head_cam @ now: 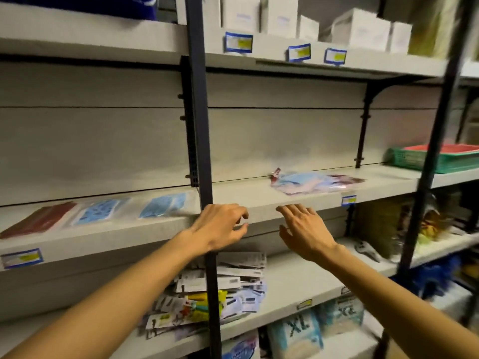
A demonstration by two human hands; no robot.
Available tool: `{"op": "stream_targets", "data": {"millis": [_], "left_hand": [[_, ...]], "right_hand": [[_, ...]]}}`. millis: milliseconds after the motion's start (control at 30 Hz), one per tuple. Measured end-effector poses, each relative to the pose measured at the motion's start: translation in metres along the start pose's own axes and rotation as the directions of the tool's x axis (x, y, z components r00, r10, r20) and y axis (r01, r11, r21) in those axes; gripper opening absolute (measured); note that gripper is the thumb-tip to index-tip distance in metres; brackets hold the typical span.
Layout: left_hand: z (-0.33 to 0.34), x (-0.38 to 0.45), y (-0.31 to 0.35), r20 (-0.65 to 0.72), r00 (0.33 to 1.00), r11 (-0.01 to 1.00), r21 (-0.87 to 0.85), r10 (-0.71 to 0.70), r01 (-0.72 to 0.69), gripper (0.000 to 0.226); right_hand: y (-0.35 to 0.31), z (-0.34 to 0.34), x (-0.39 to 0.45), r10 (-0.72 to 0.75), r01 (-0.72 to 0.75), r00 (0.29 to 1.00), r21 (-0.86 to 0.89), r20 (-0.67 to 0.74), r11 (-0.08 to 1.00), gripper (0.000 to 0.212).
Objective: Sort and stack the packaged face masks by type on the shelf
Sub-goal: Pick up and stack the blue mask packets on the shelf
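Both hands, left and right, spread and empty at shelf edge; reach mixed mask pile, lift one type at a time

We face grey shelving on dark metal uprights, backed by pale panels. White boxes line the top board; a green basket sits right. Lighting dim, warm.

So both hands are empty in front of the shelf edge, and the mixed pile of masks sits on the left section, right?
Not quite. The head view shows the mixed pile of masks on the right section. Both the left hand and right hand are indeed empty at the shelf edge.
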State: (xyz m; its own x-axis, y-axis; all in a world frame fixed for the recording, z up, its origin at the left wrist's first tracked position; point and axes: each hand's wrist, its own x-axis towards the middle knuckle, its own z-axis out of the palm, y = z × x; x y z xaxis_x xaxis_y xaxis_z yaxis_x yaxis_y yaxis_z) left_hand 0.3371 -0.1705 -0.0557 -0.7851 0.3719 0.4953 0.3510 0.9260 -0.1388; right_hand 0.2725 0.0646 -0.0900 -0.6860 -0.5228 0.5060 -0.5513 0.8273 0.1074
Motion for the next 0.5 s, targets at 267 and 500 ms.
{"op": "stream_targets", "data": {"millis": [267,500], "left_hand": [[0.076,0.112,0.003,-0.054,0.997,0.997,0.04,0.062,-0.06,0.031],[0.119,0.202,-0.027,0.056,0.991,0.991,-0.035,-0.124,0.127,0.038]], "right_hand": [[0.106,0.033,0.063,0.214,-0.214,0.977,0.012,-0.006,0.977,0.05],[0.193,0.052,0.156,0.49,-0.491,0.871,0.093,0.041,0.866,0.054]]}}
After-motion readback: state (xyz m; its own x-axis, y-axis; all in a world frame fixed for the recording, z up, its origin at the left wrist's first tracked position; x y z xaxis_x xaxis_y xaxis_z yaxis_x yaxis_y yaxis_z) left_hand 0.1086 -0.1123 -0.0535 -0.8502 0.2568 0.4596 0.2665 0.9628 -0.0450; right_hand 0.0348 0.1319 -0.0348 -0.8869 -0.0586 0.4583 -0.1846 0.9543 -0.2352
